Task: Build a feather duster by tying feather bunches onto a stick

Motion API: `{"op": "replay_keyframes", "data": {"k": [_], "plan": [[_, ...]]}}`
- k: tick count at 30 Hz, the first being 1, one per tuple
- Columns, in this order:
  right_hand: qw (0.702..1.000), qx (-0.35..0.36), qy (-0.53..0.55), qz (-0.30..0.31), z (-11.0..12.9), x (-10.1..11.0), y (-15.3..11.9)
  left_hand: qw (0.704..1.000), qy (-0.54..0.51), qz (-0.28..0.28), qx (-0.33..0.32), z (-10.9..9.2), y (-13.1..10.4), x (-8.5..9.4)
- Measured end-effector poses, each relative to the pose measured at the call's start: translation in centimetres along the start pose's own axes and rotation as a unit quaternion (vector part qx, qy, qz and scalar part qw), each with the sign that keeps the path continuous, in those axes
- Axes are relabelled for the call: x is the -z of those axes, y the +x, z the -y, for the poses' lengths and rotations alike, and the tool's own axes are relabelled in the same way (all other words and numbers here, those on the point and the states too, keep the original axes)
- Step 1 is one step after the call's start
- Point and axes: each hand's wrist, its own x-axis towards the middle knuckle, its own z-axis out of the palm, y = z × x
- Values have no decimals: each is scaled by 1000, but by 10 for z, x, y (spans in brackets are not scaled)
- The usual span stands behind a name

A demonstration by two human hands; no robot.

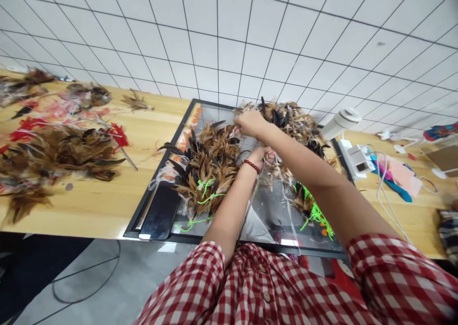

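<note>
Both curled, grasp unclear, our left hand (262, 157) and farther-out right hand (251, 123) worked right of a brown-black feather heap (215, 159).

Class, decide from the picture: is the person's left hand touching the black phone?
Apart: the head view shows a wide gap, with brown feathers lying between the left hand and the black phone.

Bright, softly blurred, with wide-angle stretching toward the edges
</note>
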Motion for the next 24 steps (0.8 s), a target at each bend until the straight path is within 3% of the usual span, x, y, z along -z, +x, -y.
{"op": "replay_keyframes", "data": {"k": [6, 12, 16, 20, 24], "plan": [[993, 64, 99, -28, -48, 49, -25, 999, 3, 16, 40, 1, -4, -5], [982, 123, 44, -140, -71, 78, -106, 992, -86, 73, 63, -15, -22, -7], [979, 138, -15, -151, -75, 59, -148, 992, -85, 80, 55, -18, -28, -9], [973, 153, -43, -165, -73, 25, -150, 995, -50, 82, 41, -16, -28, -14], [974, 124, -62, -180, -70, 9, -148, 996, -17, 88, 25, -16, -29, -15]]}}
